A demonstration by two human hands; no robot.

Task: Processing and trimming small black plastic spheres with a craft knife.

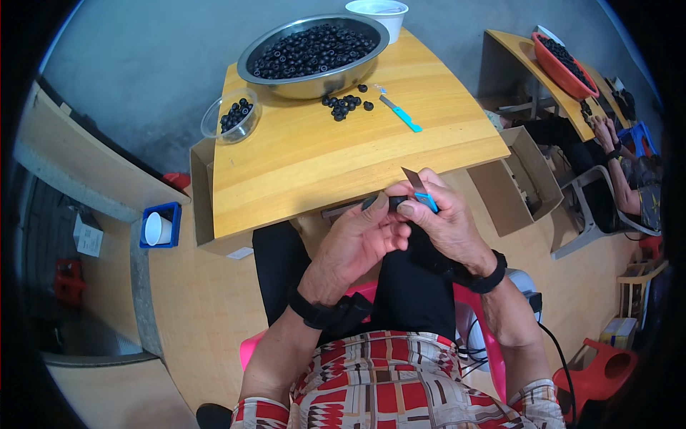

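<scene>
Above my lap, just off the table's near edge, my left hand (pixel 357 242) is closed with its thumb and fingertips pinching a small black ring-like rubber part (pixel 397 203). My right hand (pixel 451 220) grips a small knife by its blue handle (pixel 427 201), its bare blade (pixel 413 179) pointing up and slightly left, close to the part. Both hands nearly meet, and the fingers hide some of the part. On the wooden table (pixel 314 171) are several loose black parts (pixel 343 107) and a second blue-handled knife (pixel 404 116).
A steel bowl (pixel 307 89) heaped with black parts stands at the back, by a white tub (pixel 394 27). A clear plastic tub (pixel 246 131) holds more. Cardboard boxes (pixel 509 193) flank the table. At right, a co-worker's hands (pixel 604 131) are near a red basin (pixel 580 90).
</scene>
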